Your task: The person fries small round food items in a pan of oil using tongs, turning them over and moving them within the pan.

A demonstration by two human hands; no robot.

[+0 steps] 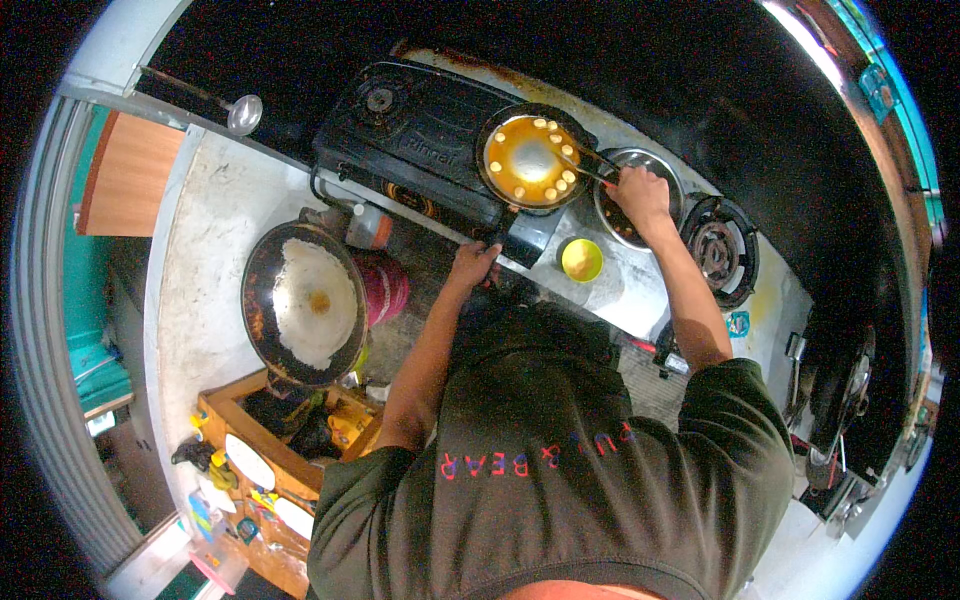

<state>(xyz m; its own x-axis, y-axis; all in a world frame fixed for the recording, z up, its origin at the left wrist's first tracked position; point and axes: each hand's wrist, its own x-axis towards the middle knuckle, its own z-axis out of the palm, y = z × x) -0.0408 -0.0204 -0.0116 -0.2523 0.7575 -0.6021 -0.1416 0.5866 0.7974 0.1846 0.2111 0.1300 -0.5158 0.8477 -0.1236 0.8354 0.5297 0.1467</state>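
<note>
Round pale pieces of food lie in orange-brown oil in a frying pan (531, 161) on the right burner of a black gas stove (431, 124). My right hand (645, 196) grips metal tongs (589, 169), whose tips reach into the pan. A steel bowl (679, 169) with dark bits inside sits under that hand. My left hand (476, 262) is closed around the dark pan handle at the stove's front edge; the grip is partly hidden. Between my hands stands a small yellow-green bowl (582, 260) with a tan content.
A large wok (304, 300) holding a pale content is at the left, beside a pink container (386, 286). A ring burner (715, 251) stands right of the steel bowl. A ladle (244, 115) hangs at the upper left. A wooden drawer (225, 401) stands below the wok.
</note>
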